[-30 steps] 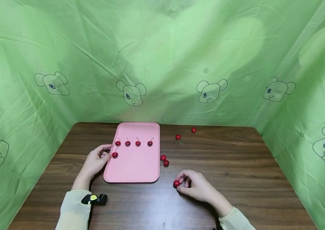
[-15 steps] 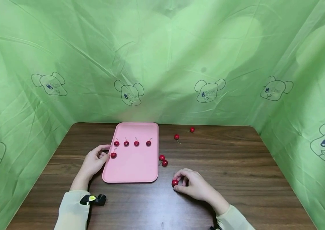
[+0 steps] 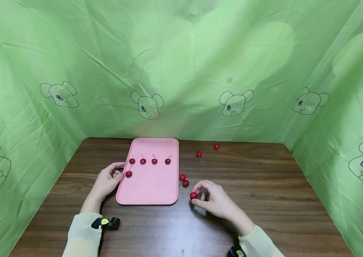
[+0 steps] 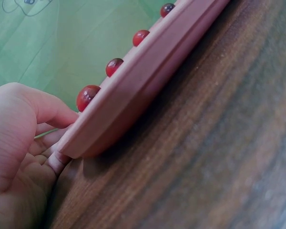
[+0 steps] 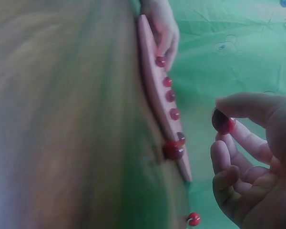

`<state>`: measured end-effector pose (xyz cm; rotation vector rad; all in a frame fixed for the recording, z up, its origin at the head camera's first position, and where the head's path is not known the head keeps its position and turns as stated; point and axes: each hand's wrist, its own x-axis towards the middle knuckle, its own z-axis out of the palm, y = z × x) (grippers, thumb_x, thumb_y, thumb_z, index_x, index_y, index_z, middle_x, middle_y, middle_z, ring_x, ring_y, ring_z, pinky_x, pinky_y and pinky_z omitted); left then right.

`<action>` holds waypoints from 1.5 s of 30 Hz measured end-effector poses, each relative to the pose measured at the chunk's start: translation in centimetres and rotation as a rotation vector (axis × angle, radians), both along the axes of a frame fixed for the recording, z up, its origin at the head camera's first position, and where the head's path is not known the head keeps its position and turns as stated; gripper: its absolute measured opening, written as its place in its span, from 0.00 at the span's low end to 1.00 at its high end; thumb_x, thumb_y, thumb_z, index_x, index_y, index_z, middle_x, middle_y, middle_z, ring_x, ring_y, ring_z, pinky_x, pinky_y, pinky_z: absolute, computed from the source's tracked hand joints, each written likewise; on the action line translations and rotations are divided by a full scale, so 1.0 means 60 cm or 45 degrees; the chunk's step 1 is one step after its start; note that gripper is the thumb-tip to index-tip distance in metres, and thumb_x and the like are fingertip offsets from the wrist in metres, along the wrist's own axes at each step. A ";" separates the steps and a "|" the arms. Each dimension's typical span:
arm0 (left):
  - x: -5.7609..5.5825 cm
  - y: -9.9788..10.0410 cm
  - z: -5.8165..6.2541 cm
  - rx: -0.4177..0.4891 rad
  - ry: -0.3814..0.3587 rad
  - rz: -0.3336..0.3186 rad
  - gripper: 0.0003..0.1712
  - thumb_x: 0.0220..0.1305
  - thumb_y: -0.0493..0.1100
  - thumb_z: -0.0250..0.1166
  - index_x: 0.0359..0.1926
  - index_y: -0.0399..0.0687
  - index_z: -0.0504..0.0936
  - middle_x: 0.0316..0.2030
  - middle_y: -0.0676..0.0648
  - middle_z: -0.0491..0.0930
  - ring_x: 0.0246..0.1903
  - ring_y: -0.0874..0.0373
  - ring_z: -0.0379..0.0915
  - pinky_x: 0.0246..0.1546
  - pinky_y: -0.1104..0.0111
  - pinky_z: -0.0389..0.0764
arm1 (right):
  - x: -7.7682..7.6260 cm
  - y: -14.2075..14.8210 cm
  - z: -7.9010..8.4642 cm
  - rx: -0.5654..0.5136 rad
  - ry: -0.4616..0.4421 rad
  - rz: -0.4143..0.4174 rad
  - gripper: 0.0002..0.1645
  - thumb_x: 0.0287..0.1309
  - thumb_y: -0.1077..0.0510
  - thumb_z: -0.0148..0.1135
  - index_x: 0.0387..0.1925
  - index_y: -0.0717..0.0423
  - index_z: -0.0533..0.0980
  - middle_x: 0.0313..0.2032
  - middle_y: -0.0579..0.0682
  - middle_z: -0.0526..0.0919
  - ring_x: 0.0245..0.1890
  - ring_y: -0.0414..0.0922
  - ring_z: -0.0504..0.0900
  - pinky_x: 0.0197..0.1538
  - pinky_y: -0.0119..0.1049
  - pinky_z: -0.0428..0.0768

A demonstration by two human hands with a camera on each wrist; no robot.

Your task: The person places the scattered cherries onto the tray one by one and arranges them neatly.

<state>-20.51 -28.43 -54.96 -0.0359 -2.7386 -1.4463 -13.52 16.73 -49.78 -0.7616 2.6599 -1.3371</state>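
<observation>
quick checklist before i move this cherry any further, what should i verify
1. Held cherry pinched in the right hand: ok.
2. Held cherry off the table: ok, its shadow falls apart from it.
3. Tray steadied: ok, the left hand grips its left edge.
4. Room in the front row: ok, bare tray lies right of the front cherry.
5. Near pair clear of the tray: cannot tell, they lie right against or just beside its right edge.
6. Table free of loose cherries: not ok, four lie right of the tray.
</observation>
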 end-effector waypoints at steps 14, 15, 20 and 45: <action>-0.001 0.000 0.000 0.013 0.011 -0.001 0.23 0.76 0.37 0.66 0.69 0.42 0.82 0.42 0.41 0.83 0.38 0.50 0.76 0.35 0.69 0.78 | -0.046 -0.064 0.062 -0.144 0.061 -0.081 0.15 0.61 0.58 0.81 0.47 0.47 0.85 0.39 0.54 0.87 0.34 0.41 0.83 0.39 0.43 0.84; -0.001 0.000 0.001 0.018 0.011 -0.002 0.23 0.76 0.36 0.66 0.69 0.42 0.82 0.42 0.40 0.83 0.38 0.51 0.76 0.36 0.69 0.78 | -0.049 -0.067 0.064 -0.148 0.056 -0.086 0.15 0.61 0.58 0.82 0.47 0.47 0.85 0.39 0.55 0.87 0.33 0.41 0.83 0.38 0.42 0.83; -0.004 0.003 0.000 0.048 0.020 -0.026 0.23 0.76 0.36 0.67 0.68 0.41 0.82 0.41 0.41 0.84 0.38 0.53 0.77 0.36 0.70 0.78 | -0.063 -0.088 0.072 -0.194 0.034 -0.118 0.15 0.61 0.57 0.82 0.47 0.46 0.85 0.37 0.53 0.86 0.32 0.40 0.82 0.37 0.34 0.80; 0.002 0.000 0.003 0.094 0.010 -0.016 0.23 0.75 0.36 0.68 0.68 0.40 0.82 0.44 0.40 0.84 0.39 0.53 0.76 0.37 0.71 0.78 | -0.162 -0.272 0.014 -0.133 -0.129 -0.043 0.14 0.60 0.62 0.79 0.47 0.54 0.85 0.40 0.45 0.88 0.38 0.40 0.84 0.44 0.32 0.82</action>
